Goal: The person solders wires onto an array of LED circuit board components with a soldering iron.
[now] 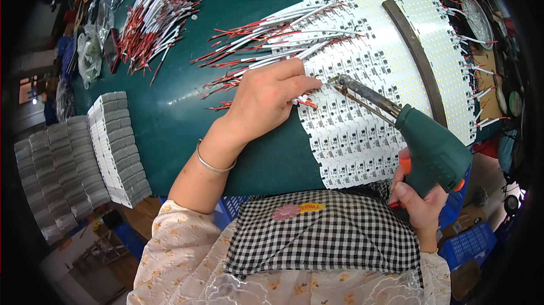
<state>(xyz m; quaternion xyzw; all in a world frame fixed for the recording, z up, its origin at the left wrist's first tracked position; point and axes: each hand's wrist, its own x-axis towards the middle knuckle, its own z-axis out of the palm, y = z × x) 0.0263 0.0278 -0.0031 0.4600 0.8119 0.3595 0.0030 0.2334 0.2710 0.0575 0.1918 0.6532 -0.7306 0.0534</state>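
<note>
I see a large white sheet of small LED circuit boards (391, 78) lying on a dark green table (187, 118), filling the area from centre out toward two o'clock. A curved dark metal strip (416, 50) rests across the sheet's far right part.

My left hand (266, 101) sits at the sheet's left edge, just left of centre. Its fingers (294, 85) are closed narrowly, pinching a white wire with a red tip (306, 102) against the boards. A silver bangle (212, 163) circles that wrist.

My right hand (419, 203), at about four o'clock, is wrapped tightly around the grip of a green soldering gun (430, 152), thumb up along the handle beside an orange trigger. The gun's metal tip (340, 81) points toward ten o'clock and meets the sheet just beside the left fingertips.

A loose fan of red and white wires (277, 35) lies on the sheet's left part and on the table, at about twelve o'clock from the left hand. A second heap of the same wires (161, 13) is near eleven o'clock, well apart. Rows of stacked board strips (85, 157) stand at nine o'clock near the table edge. Clear plastic bags (90, 50) lie at ten o'clock.

A black and white checked apron (323, 237) covers my lap at six o'clock, over a floral sleeve (170, 254).
</note>
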